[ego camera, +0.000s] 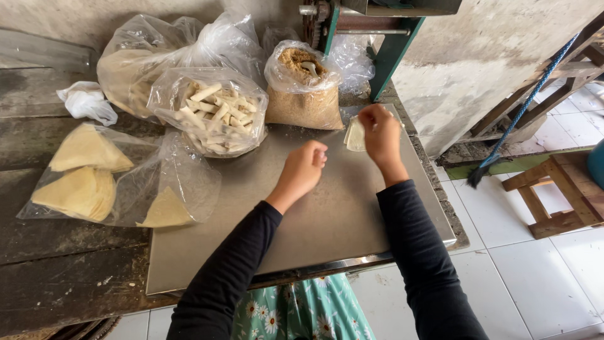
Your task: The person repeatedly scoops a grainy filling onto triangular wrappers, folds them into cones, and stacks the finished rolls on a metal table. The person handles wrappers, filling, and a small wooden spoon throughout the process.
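Right hand [380, 131] touches wrapper [355, 134] near crumb bag [304, 88].

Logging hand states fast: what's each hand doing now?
Left hand: closed in a loose fist, apparently empty.
Right hand: closed on a pale wrapper.

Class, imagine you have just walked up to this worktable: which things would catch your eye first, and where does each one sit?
First, the two black-sleeved arms over the steel sheet: the right hand presses a pale dough wrapper at the far edge, and the left hand hovers closed beside it. Behind stand a clear bag of pale sticks and an open bag of brown crumbs. At left lies a bag of folded yellow wrappers.
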